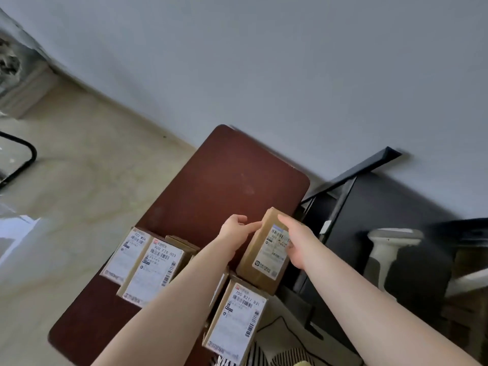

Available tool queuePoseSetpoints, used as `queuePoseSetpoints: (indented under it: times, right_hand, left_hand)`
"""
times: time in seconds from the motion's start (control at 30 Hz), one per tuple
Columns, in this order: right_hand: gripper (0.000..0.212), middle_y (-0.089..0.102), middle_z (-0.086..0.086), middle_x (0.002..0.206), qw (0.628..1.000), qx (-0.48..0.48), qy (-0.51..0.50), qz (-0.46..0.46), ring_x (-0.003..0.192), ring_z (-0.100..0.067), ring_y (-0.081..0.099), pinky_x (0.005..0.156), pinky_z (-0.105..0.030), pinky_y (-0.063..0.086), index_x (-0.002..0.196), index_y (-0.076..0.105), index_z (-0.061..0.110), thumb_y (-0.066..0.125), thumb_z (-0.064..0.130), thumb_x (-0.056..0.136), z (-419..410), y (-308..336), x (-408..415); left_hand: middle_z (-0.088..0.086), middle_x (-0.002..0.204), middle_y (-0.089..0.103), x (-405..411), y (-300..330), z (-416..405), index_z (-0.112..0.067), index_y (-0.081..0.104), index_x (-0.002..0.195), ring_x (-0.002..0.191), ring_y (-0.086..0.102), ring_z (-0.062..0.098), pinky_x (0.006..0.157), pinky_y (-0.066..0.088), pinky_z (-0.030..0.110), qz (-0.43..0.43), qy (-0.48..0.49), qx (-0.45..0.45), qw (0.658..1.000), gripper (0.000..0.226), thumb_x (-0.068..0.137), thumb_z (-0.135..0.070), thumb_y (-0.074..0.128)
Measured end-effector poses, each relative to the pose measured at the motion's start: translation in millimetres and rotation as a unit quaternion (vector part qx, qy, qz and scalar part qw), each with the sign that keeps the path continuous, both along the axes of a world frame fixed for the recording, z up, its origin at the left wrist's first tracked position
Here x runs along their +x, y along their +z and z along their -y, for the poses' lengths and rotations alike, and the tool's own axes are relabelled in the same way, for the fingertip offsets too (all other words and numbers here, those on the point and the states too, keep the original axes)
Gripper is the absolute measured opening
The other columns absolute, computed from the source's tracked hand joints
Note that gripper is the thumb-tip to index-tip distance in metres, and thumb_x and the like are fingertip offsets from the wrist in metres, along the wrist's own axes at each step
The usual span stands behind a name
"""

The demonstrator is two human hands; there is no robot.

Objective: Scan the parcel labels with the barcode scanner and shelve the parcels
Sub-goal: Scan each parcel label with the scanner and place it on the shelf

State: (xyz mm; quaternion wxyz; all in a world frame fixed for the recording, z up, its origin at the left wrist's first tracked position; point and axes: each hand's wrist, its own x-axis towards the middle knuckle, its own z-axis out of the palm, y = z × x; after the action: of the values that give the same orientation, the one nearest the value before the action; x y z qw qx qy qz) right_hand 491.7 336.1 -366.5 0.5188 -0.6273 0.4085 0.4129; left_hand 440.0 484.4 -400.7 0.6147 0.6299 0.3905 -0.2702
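While other labelled parcels are lying lower left on the brown table, both hands are gripping a parcel mid-frame: left hand fingertips pinching one edge, right hand fingers curling over its label.

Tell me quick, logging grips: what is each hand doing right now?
Left hand: holding the left side of the raised brown cardboard parcel.
Right hand: holding the same parcel's right side, fingers over its label.
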Motion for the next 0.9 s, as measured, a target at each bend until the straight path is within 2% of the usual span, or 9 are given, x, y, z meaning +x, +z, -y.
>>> queuePoseSetpoints:
  times: [0.1,0.23,0.33,0.43,0.53,0.6,0.67,0.83,0.9]
  right_hand:
    - [0.049,0.069,-0.013,0.108,0.998,-0.052,0.023,-0.041,0.1,-0.031,0.065,0.09,-0.043,0.052,0.124,0.06,0.013,0.067,0.047,0.089,-0.9,-34.2,0.4]
    - [0.054,0.06,-0.011,0.115,0.991,-0.12,-0.001,-0.054,0.093,-0.025,0.058,0.07,-0.036,0.042,0.137,0.048,0.015,0.067,0.038,0.092,1.7,-65.9,-4.6]
    - [0.067,0.055,-0.014,0.121,0.986,-0.158,-0.011,-0.06,0.099,-0.028,0.053,0.078,-0.04,0.04,0.144,0.038,0.012,0.069,0.035,0.09,4.6,-81.9,-9.8]
    - [0.069,0.054,-0.015,0.126,0.983,-0.177,-0.027,-0.043,0.11,-0.033,0.056,0.084,-0.044,0.049,0.143,0.037,0.012,0.072,0.033,0.088,8.3,-90.1,-14.7]
    - [0.074,0.054,-0.011,0.129,0.982,-0.185,-0.019,0.024,0.113,-0.035,0.057,0.092,-0.051,0.053,0.139,0.039,0.019,0.079,0.038,0.08,5.9,-89.7,-14.0]
    - [0.071,0.058,-0.009,0.125,0.983,-0.172,-0.005,0.068,0.106,-0.031,0.062,0.085,-0.049,0.057,0.131,0.046,0.024,0.08,0.045,0.073,3.1,-84.4,-7.3]
    - [0.061,0.061,-0.005,0.121,0.982,-0.154,0.016,0.109,0.102,-0.025,0.064,0.076,-0.04,0.058,0.127,0.053,0.024,0.08,0.046,0.077,0.2,-71.9,2.1]
    - [0.063,0.073,0.002,0.112,0.989,0.015,0.041,0.144,0.096,-0.015,0.072,0.068,-0.031,0.057,0.131,0.054,0.025,0.075,0.056,0.08,-9.7,-11.6,16.4]
    - [0.056,0.075,0.003,0.108,0.986,0.056,0.047,0.151,0.093,-0.013,0.073,0.064,-0.028,0.056,0.128,0.056,0.027,0.072,0.056,0.082,-9.0,13.1,17.0]
  left_hand:
    - [0.009,0.147,0.048,5.2,-27.9,10.3,-0.011,0.037,0.152,0.13,0.051,0.024,0.089,0.04,0.028,-0.037,-0.056,0.019,0.998,0.077,0.091,-0.039,0.072]
    - [0.011,0.151,0.042,4.6,-65.9,21.6,-0.014,0.031,0.156,0.127,0.054,0.027,0.09,0.049,0.032,-0.066,-0.121,0.039,0.99,0.086,0.089,-0.049,0.072]
    - [0.01,0.15,0.043,2.7,-79.8,30.3,-0.017,0.031,0.157,0.124,0.055,0.026,0.083,0.052,0.032,-0.056,-0.164,0.037,0.984,0.089,0.087,-0.059,0.067]
    - [0.008,0.147,0.046,0.3,-83.0,35.4,-0.018,0.029,0.156,0.126,0.053,0.027,0.099,0.052,0.041,-0.042,-0.185,0.031,0.981,0.093,0.085,-0.067,0.062]
    - [0.007,0.142,0.051,1.3,-77.5,29.7,-0.02,0.028,0.155,0.122,0.057,0.027,0.098,0.053,0.046,-0.041,-0.154,0.024,0.987,0.099,0.079,-0.074,0.061]
    - [0.005,0.139,0.055,7.3,-62.9,20.9,-0.018,0.031,0.154,0.116,0.061,0.023,0.092,0.054,0.038,-0.033,-0.106,0.012,0.994,0.087,0.088,-0.066,0.06]
    - [0.003,0.133,0.06,14.7,-46.1,10.2,-0.017,0.036,0.152,0.111,0.064,0.019,0.089,0.055,0.036,-0.016,-0.063,0.002,0.998,0.077,0.093,-0.062,0.058]
    - [-0.001,0.107,0.076,26.0,13.8,-12.4,-0.015,0.059,0.131,0.091,0.075,0.015,0.07,0.058,0.029,0.028,0.027,-0.082,0.996,0.053,0.098,-0.056,0.052]
    - [0.0,0.105,0.078,27.5,38.8,-12.0,-0.015,0.062,0.127,0.09,0.076,0.016,0.07,0.059,0.029,0.046,0.046,-0.096,0.993,0.049,0.099,-0.054,0.053]
